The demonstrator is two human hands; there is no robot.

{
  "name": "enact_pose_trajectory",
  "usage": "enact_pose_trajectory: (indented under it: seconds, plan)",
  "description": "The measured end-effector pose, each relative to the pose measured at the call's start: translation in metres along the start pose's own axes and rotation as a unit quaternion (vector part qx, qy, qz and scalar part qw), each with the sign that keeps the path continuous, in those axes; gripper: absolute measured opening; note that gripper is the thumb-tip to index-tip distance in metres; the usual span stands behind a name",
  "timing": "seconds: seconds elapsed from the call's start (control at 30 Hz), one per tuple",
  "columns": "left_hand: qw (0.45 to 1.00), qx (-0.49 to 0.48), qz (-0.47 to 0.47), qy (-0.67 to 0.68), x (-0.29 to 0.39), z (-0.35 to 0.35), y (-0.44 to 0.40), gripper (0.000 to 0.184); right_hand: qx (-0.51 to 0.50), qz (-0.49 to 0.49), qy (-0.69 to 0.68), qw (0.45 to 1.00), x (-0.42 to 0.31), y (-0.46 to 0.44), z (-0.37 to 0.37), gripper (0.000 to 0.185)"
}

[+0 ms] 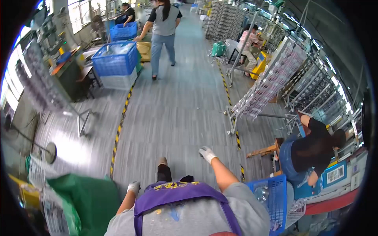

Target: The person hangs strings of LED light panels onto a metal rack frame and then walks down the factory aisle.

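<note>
My right hand (206, 153), in a white glove, reaches forward over the grey floor with its fingers loosely apart. Nothing shows in it. Lower down and to the left, my left hand (134, 187) wears a white glove too and hangs beside my body with loose fingers. It holds nothing that I can see. The nearest thing to it is a large green sack (86, 196). I have on a purple apron (177, 196) over a grey shirt, and one of my shoes (163, 161) shows ahead.
Yellow-black tape lines (121, 122) edge the walkway. Ahead, a person (163, 27) walks beside stacked blue crates (115, 59). Wheeled racks (271, 78) with hanging parts stand on both sides. At right, a seated person (311, 151) works near a wooden stool (264, 151) and blue basket (277, 200).
</note>
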State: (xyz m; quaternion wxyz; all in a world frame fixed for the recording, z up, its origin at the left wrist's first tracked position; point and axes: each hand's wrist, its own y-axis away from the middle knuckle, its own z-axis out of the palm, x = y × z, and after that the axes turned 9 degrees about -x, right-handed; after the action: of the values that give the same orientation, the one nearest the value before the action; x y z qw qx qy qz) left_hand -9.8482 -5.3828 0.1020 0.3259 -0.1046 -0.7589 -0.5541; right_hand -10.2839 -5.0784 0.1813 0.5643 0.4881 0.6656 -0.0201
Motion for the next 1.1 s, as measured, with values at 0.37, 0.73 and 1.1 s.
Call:
enact_pose_trajectory:
  seconds: [0.37, 0.73, 1.1]
  plan:
    - [0.984, -0.079, 0.087, -0.133, 0.495, -0.043, -0.301, 0.033, -0.209, 0.35, 0.258, 0.876, 0.025, -0.213, -0.106, 0.051]
    - [0.984, -0.138, 0.115, -0.022, 0.802, -0.081, -0.614, 0.02, -0.164, 0.263, 0.299, 0.903, -0.085, -0.706, -0.309, 0.053]
    - [0.82, -0.089, 0.229, -0.517, 1.074, -0.221, -0.903, 0.01, 0.002, 0.007, 0.123, 0.992, -0.515, -1.146, -0.404, 0.062]
